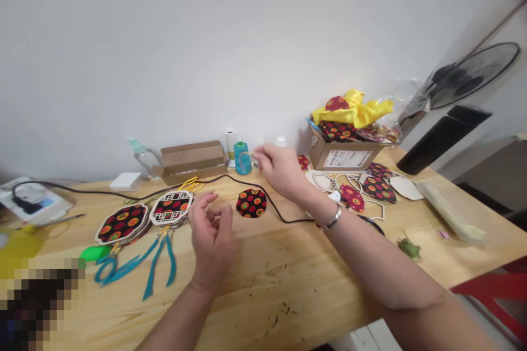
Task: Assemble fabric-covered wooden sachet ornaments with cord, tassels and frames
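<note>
The right hand is near the teal spool by the counter's back edge; I cannot tell if its fingers pinch. The left hand, fingers loosely curled, is near the patterned piece.

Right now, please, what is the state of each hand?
Left hand: half open, fingers loosely curled, no object visible in it.
Right hand: fingers bent near the teal spool; too blurred to tell if it holds something.

I pinch a thin, pale strip, blurred by motion and curved like a hook, held up in front of the upright teal spool.
</note>
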`<state>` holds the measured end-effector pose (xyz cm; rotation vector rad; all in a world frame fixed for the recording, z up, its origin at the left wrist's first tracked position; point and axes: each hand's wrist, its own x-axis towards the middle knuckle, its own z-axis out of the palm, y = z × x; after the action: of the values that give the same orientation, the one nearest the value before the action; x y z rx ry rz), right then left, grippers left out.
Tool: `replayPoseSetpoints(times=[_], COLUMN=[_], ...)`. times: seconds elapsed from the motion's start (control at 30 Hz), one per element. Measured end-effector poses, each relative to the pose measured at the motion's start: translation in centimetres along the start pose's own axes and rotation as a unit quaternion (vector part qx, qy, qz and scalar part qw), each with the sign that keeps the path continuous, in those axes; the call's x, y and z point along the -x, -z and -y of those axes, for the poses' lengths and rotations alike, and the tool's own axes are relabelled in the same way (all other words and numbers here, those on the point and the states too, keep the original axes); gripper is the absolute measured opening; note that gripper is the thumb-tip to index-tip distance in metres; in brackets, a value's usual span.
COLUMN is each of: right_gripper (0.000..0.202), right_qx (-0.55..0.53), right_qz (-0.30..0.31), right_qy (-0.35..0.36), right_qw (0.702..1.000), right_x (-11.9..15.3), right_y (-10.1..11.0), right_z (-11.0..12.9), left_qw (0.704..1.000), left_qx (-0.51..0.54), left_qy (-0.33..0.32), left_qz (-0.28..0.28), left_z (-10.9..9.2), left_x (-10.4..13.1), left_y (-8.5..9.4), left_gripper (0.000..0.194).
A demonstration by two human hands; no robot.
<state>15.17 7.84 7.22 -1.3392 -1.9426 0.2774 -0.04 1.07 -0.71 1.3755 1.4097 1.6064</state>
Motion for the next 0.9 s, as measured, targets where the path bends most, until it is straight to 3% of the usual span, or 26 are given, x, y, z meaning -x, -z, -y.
replayPoseSetpoints(times=[0.03,0.1,0.2,0.3,0.4,0.53,0.63,0.77,0.9], right_gripper=[0.028,0.025,0.024,0.015,0.021,0.024,0.023,0.029,0.026], right_qx=[-0.002,0.03,0.153,0.207,0.202,0.15,0.136,0.217,0.319], right_qz=[-0.015,0.012,0.136,0.205,0.228,0.25,0.272,0.285,0.208], right_qy=[0.002,0.012,0.029,0.045,0.075,0.1,0.075,-0.016,-0.122], right_qw=[1.0,0.999,0.978,0.956,0.949,0.951,0.95,0.933,0.917], right_x=[-0.7,-1.5,-0.9,1.7,5.4,9.6,10.6,8.6,5.1], right_y=[-0.2,-0.8,-1.4,-1.3,-0.7,0.3,1.1,2.8,4.4], right_z=[0.0,0.1,0.3,0.6,0.9,1.7,2.2,0.6,-4.3], left_qw=[0.998,0.981,0.923,0.869,0.839,0.825,0.823,0.817,0.845], left_qx=[-0.043,-0.148,-0.287,-0.365,-0.422,-0.459,-0.461,-0.46,-0.436], left_qy=[-0.041,-0.106,-0.185,-0.223,-0.218,-0.221,-0.23,-0.223,-0.197], left_qz=[0.005,0.063,0.18,0.247,0.265,0.244,0.238,0.268,0.238], left_z=[0.2,0.8,1.9,2.9,3.3,2.5,1.3,0.5,0.5], left_x=[0.0,0.0,0.2,0.4,0.7,0.9,1.0,1.4,1.5], left_y=[0.0,-0.1,-0.3,-0.6,-0.8,-0.7,-0.6,-0.4,-0.3], left_gripper=[0.027,0.018,0.025,0.036,0.038,0.035,0.026,0.042,0.035])
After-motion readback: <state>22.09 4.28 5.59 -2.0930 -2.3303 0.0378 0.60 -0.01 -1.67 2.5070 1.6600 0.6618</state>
